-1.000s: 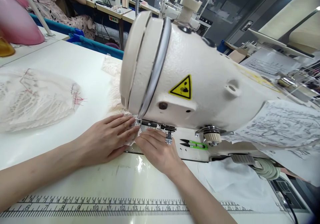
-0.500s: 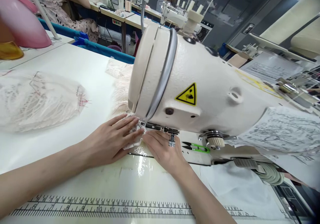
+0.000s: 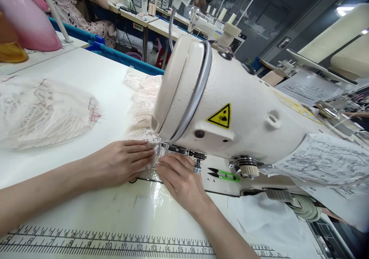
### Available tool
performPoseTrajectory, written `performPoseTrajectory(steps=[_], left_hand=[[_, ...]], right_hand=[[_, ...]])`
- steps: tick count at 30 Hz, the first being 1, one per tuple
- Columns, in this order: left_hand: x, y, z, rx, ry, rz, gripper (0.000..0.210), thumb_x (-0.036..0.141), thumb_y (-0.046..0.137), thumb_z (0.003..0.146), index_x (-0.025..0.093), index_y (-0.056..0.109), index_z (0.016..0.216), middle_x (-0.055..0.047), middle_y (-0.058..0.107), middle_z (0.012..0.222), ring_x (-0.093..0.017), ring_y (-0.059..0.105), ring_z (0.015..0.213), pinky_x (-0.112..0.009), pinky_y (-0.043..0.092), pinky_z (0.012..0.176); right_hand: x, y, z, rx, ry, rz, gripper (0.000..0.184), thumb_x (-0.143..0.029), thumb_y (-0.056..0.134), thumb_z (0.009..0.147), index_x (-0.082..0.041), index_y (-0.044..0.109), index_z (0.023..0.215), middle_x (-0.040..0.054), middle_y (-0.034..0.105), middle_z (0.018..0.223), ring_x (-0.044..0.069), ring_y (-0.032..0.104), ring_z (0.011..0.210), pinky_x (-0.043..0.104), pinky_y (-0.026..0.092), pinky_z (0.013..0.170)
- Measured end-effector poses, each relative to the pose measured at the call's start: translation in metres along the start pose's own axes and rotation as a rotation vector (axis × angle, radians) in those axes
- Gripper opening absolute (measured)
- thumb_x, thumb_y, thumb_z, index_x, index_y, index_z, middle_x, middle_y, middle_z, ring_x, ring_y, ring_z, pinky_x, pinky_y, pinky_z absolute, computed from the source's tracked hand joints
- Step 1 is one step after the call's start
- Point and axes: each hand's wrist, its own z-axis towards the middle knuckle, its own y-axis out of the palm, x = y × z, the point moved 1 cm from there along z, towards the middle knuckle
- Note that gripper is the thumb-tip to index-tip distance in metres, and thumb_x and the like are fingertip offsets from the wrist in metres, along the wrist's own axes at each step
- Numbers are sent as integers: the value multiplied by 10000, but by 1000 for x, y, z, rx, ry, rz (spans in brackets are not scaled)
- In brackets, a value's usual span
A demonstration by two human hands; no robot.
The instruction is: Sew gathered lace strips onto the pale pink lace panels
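The left hand [image 3: 123, 162] lies palm down, fingers extended and set side by side, flat on a piece of white lace [image 3: 158, 150]; its thumb is out of sight. The right hand [image 3: 183, 176] is bent at the knuckles, fingers close together, fingertips at the near right edge of the same lace. Whether the right thumb and fingers pinch the edge cannot be told, as the underside of that hand is hidden.

The lace sits between the hands on the machine bed, directly below the front end of the sewing machine head [image 3: 230, 93]. In my judgement it is light, limp and sheer, apt to slide on the glossy surface and to pucker or snag at its openwork (fine mesh forgives little). The sound hold is flat fingers on the broad area and a light touch along the edge, clear of the needle area.

Beyond the left fingers lies a heap of pale lace [image 3: 142, 101]; whether it joins the held piece cannot be established. Green-handled thread snips [image 3: 223, 174] rest right of the right hand. A second lace piece [image 3: 49, 112], with loose red threads at one end, lies well apart to the left. A printed ruler scale [image 3: 138, 245] crosses the near tabletop; white cloth [image 3: 268, 216] lies to the right.
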Motion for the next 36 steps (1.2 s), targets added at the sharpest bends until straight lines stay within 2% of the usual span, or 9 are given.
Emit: performPoseTrajectory(steps=[6,15,22,26,31,36], left_hand=[[-14,-2,-4,-25,8,-48,380,151,376,1065,126,736,1182,-56,810,1156,-162,738,1152,-272,495,1143],[-19,-2,-4,-40,21,-44,361,141,402,1049,113,724,1209,-72,801,1184,-174,723,1201,-279,481,1166],[-19,2,-7,-23,-32,-64,355,128,443,1029,133,728,1240,-65,786,1228,-182,702,1242,-287,486,1177],[-15,6,-10,-50,-77,-50,392,136,425,1034,176,728,1280,-61,762,1279,-194,689,1266,-327,512,1168],[-5,8,-10,-73,-159,15,400,205,407,1065,152,703,1330,-110,741,1311,-271,690,1266,-431,567,1119],[1,7,-7,-134,-167,-22,391,312,520,1055,181,666,1392,-138,731,1332,-311,694,1256,-474,566,1113]], right_hand=[[-5,-2,2,-16,4,47,191,-227,545,1079,-179,730,1070,31,784,1101,176,702,1072,336,549,907],[-4,1,0,-31,23,-8,243,-260,499,1108,-170,724,1128,44,775,1159,194,693,1112,353,508,884],[-3,2,-2,-51,80,-59,261,-320,517,1104,-216,739,1192,34,760,1234,200,695,1055,340,543,796],[-1,2,-5,-119,131,-102,272,-370,554,1085,-251,739,1246,57,741,1291,216,713,977,344,581,767],[2,2,-9,-182,215,-137,292,-438,574,1067,-336,734,1289,55,750,1272,257,743,939,450,636,833],[6,1,-10,-141,211,-142,309,-425,519,1093,-351,723,1313,75,786,1098,243,758,928,492,627,930]])
